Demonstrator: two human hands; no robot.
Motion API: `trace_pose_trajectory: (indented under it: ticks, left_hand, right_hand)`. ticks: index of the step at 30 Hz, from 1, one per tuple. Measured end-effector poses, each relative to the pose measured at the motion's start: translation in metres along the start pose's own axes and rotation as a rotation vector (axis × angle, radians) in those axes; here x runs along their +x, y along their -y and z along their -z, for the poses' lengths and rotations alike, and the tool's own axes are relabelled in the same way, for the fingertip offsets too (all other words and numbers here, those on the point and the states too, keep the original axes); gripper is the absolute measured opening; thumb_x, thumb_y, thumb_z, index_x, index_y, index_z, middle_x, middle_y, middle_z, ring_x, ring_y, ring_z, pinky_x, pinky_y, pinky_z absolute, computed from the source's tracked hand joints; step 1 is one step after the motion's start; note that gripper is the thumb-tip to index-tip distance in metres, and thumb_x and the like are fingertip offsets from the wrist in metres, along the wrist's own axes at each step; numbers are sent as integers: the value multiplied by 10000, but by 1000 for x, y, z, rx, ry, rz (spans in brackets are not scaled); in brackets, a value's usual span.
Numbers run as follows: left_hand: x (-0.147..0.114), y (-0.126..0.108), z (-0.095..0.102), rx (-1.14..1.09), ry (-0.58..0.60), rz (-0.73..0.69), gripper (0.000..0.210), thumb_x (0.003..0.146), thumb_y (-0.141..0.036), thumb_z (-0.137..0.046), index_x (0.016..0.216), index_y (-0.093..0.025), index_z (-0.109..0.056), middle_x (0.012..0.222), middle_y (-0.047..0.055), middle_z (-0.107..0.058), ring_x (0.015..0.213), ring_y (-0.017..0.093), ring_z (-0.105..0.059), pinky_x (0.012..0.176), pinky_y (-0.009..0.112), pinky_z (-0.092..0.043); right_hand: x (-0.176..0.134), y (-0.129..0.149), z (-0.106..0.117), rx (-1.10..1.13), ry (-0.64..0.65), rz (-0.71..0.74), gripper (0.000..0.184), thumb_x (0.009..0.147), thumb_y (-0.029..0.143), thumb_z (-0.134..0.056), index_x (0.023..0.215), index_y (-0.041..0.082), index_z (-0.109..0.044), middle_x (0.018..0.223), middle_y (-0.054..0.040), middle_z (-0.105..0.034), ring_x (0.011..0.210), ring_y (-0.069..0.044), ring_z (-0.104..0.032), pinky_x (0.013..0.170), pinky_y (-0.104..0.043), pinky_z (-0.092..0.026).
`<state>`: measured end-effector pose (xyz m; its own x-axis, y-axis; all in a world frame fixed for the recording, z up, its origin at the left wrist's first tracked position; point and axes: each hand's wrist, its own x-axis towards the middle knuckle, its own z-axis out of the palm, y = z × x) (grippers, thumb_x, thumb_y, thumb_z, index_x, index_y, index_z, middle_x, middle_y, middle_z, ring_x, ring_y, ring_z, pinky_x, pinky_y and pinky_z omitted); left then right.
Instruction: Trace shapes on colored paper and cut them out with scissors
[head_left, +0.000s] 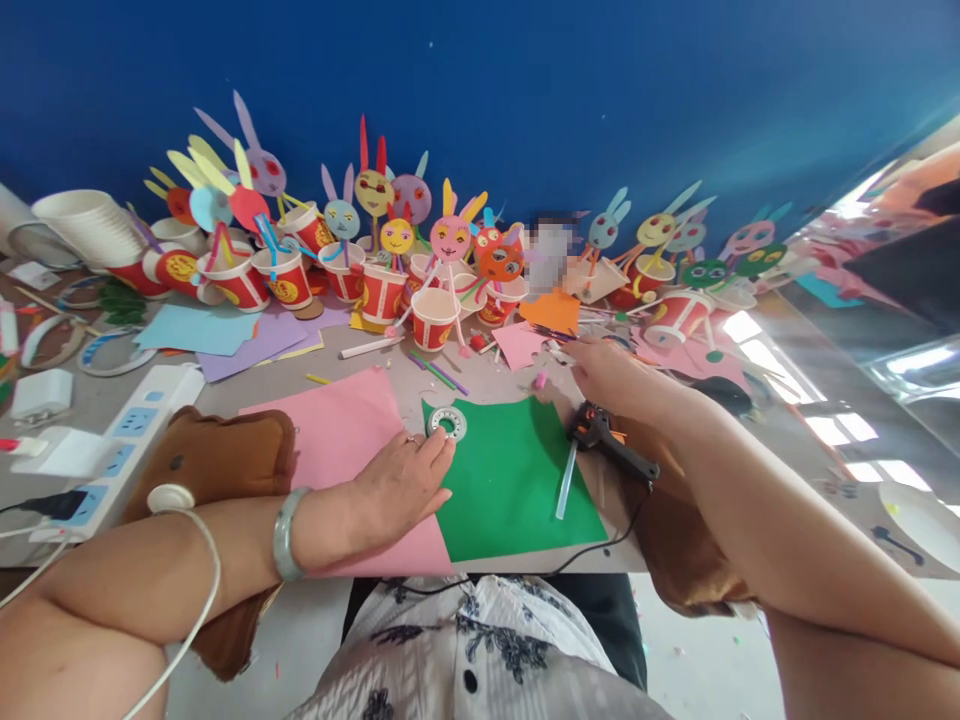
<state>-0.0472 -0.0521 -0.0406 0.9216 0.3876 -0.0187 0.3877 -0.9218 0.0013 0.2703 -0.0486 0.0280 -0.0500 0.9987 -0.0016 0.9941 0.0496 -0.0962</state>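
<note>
My left hand (405,480) lies with its fingers stretched out over the seam of a pink sheet (330,420) and a green sheet (510,480). Its fingertips are at the lower edge of a white ring-shaped tape roll (459,428), which rests on the green sheet. My right hand (604,370) reaches to small craft bits beyond the green sheet; its fingers are mostly hidden, and whether they hold anything does not show. Under my right forearm lies a black hot glue gun (611,445), with a clear glue stick (568,480) across the green sheet.
Red-and-white paper cups (433,318) with paper rabbit faces line the blue wall. Stacked white bowls (86,225), blue paper (195,330) and a power strip (120,455) are on the left. Brown cushions (225,450) lie under both forearms. A black cord (592,547) crosses the table's front edge.
</note>
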Motion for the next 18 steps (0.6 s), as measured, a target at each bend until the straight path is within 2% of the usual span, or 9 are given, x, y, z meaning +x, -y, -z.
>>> trace_pose_trajectory:
  ticks: [2,4,7,10,12,14,16,18]
  left_hand:
    - [-1,1,2,8,-4,-16,511,942,-378,-509,1348,-71,-475,1312,174,-544,971,241,-606,760,366,-440]
    - [-1,2,5,10,8,-32,485,944,-385,-507,1313,-71,-500,1315,181,-538,948,226,-605,746,354,-433]
    - [-2,3,10,15,2,-46,475,946,-384,-511,1302,-70,-508,1294,175,-550,992,231,-595,727,343,-423]
    - [-2,3,13,30,-12,-50,490,955,-380,-498,1321,-54,-497,1290,176,-555,1048,242,-579,729,342,-416]
    - [-2,3,13,42,-4,-58,484,967,-373,-478,1322,-45,-498,1307,184,-547,1062,244,-575,734,341,-410]
    - [-3,3,13,50,-9,-67,486,978,-367,-457,1332,-35,-489,1326,194,-534,1074,247,-572,733,341,-403]
    - [-3,3,10,49,-30,-71,510,981,-369,-450,1354,-22,-464,1336,201,-524,1081,251,-568,743,347,-403]
    - [-4,4,8,35,-47,-71,534,978,-375,-453,1372,-16,-440,1340,199,-518,1078,254,-564,749,354,-407]
  right_hand:
    - [-5,11,3,-32,43,30,347,901,94,-438,1164,49,-659,982,-240,-727,863,-291,-685,692,-352,-449]
    - [-10,24,4,-55,65,39,420,960,215,-423,1345,150,-579,1014,-179,-749,826,-289,-700,654,-348,-459]
    - [-19,44,0,-44,80,73,428,984,354,-422,1372,247,-568,1031,-118,-763,820,-282,-718,661,-347,-499]
    - [-25,60,-6,107,25,180,432,986,317,-406,1359,185,-578,1178,-148,-718,962,-284,-704,772,-371,-527]
    - [-28,68,-9,217,24,252,484,981,266,-395,1443,155,-485,1090,-148,-734,889,-254,-707,761,-360,-530]
    - [-29,73,-11,344,43,287,535,974,226,-398,1506,174,-393,912,-94,-741,721,-200,-686,693,-324,-526]
    - [-29,78,-11,499,63,292,489,974,228,-405,1458,210,-472,804,-45,-711,601,-152,-636,633,-290,-512]
    - [-27,82,-10,679,79,250,392,980,265,-410,1311,216,-613,764,-29,-687,562,-133,-610,596,-276,-503]
